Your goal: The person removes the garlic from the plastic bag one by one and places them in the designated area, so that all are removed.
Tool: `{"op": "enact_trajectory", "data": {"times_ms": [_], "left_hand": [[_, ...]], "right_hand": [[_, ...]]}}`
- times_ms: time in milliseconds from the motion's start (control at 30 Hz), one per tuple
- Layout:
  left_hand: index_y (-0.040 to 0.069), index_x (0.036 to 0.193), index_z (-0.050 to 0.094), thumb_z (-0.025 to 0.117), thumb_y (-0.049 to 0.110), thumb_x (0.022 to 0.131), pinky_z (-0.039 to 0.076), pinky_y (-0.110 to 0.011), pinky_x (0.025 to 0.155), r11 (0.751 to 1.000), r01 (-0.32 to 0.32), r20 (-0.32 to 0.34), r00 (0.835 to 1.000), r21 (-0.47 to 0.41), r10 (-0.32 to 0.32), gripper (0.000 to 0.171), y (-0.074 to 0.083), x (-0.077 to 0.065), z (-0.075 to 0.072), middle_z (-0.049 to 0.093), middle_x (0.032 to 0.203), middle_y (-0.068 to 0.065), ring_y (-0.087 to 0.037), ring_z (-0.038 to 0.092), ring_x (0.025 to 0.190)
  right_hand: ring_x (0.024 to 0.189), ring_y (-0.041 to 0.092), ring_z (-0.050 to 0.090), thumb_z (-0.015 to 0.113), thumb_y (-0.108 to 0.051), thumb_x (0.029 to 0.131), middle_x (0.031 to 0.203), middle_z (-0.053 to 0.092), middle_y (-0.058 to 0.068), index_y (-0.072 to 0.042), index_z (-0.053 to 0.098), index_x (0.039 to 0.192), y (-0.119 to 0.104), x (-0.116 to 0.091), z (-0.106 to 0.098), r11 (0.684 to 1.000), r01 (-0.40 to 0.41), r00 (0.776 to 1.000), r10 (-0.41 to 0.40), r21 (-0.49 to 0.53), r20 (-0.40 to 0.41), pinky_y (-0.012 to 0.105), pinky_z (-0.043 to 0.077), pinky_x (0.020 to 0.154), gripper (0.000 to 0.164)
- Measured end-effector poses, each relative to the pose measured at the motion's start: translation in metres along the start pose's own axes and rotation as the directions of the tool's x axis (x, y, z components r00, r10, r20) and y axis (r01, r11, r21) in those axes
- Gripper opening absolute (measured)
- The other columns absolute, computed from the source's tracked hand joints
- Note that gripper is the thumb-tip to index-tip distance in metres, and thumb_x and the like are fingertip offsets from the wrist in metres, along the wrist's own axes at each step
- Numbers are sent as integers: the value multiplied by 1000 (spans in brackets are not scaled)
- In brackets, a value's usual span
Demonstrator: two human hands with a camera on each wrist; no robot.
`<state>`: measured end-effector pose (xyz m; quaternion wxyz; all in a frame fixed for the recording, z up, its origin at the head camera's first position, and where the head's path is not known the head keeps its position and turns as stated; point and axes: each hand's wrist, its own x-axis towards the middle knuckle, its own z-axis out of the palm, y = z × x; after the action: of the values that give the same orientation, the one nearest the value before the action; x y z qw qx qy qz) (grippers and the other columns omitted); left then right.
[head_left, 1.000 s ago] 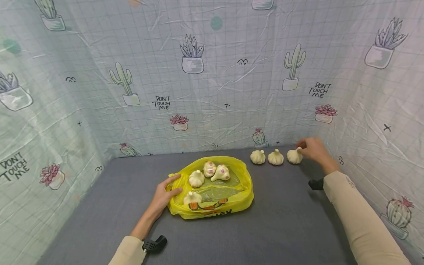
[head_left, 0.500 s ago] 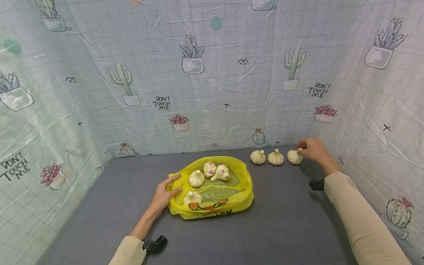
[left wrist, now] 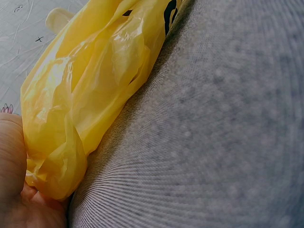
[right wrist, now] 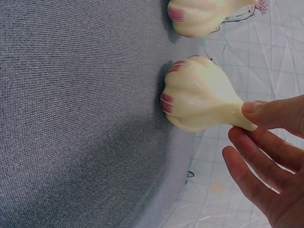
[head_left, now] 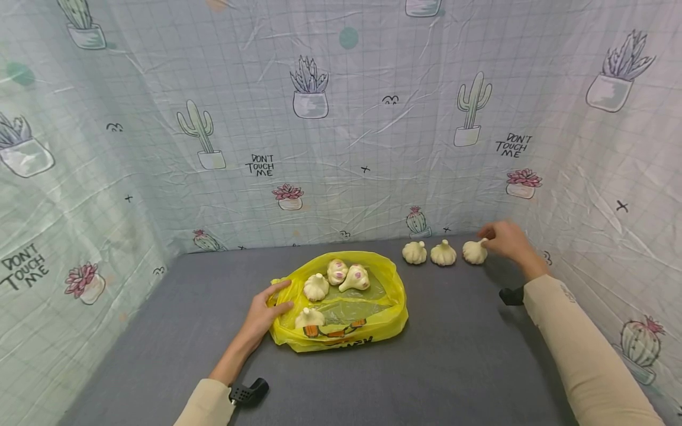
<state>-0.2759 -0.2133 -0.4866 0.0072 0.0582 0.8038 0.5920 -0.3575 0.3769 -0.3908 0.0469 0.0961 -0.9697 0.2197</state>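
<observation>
At the back right of the table, my right hand [head_left: 506, 241] pinches the stem of a garlic bulb [right wrist: 197, 97] between thumb and fingers. The bulb stands upright on the cloth, its base marked with purple streaks. Two more garlic bulbs, one in the middle [head_left: 443, 253] and one at the left [head_left: 414, 252], stand in a row beside it. My left hand [head_left: 262, 310] grips the left edge of a yellow plastic bag [head_left: 394, 316], thumb and fingers around its rim. Inside the open bag lie several garlic bulbs, among them one with a long stem [head_left: 356, 278].
A dark grey cloth covers the table [head_left: 453, 367]. Patterned curtain walls [head_left: 341, 136] with cactus prints close off the back and both sides, and the right hand is close to the back right corner.
My right hand has shifted very slightly to the right, with the pinched garlic bulb moving along. The left hand and the bag stay where they were.
</observation>
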Motion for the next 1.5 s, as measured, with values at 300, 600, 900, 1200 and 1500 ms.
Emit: {"op": "enact_trajectory", "data": {"times_ms": [300, 600, 900, 1200, 1500], "left_hand": [[10, 150, 55, 73, 11, 95, 32, -51, 122, 1000, -9, -9, 1000, 13, 9, 57, -1, 1, 0, 45, 162, -14, -32, 32, 155], [10, 150, 55, 72, 12, 95, 30, -52, 123, 1000, -3, -2, 1000, 15, 3, 57, 0, 0, 0, 43, 163, -15, -33, 29, 157], [12, 150, 55, 73, 13, 95, 31, -52, 123, 1000, 3, -5, 1000, 17, -3, 58, 3, -1, 0, 42, 163, -14, -33, 30, 156], [12, 151, 54, 73, 13, 95, 32, -53, 123, 1000, 4, -5, 1000, 21, -4, 58, 2, -1, -1, 42, 163, -14, -33, 30, 156], [12, 150, 55, 73, 13, 95, 33, -51, 122, 1000, 6, -3, 1000, 10, -6, 57, 2, -1, 0, 42, 163, -14, -32, 31, 156]], "right_hand": [[100, 49, 66, 59, -4, 93, 110, 69, 35, 13, 70, 114, 4, 2, 0, 1000, 3, 1000, -4, -29, -10, 55, 55, 77, 29], [97, 47, 66, 60, -7, 94, 108, 71, 33, 12, 72, 112, 3, 3, 2, 999, 2, 1000, -4, -51, -26, 56, 54, 78, 28], [104, 50, 65, 60, -6, 94, 113, 70, 34, 11, 70, 115, 6, 1, 3, 1000, 3, 1000, -3, -22, -19, 58, 54, 83, 29], [102, 49, 66, 62, -5, 94, 112, 70, 34, 11, 70, 115, 4, 0, 0, 999, 6, 1000, -6, -39, -2, 59, 54, 83, 27], [102, 50, 66, 62, -5, 95, 112, 69, 35, 11, 69, 115, 3, -3, -1, 1000, 8, 1000, -9, -28, -7, 57, 55, 80, 27]]}}
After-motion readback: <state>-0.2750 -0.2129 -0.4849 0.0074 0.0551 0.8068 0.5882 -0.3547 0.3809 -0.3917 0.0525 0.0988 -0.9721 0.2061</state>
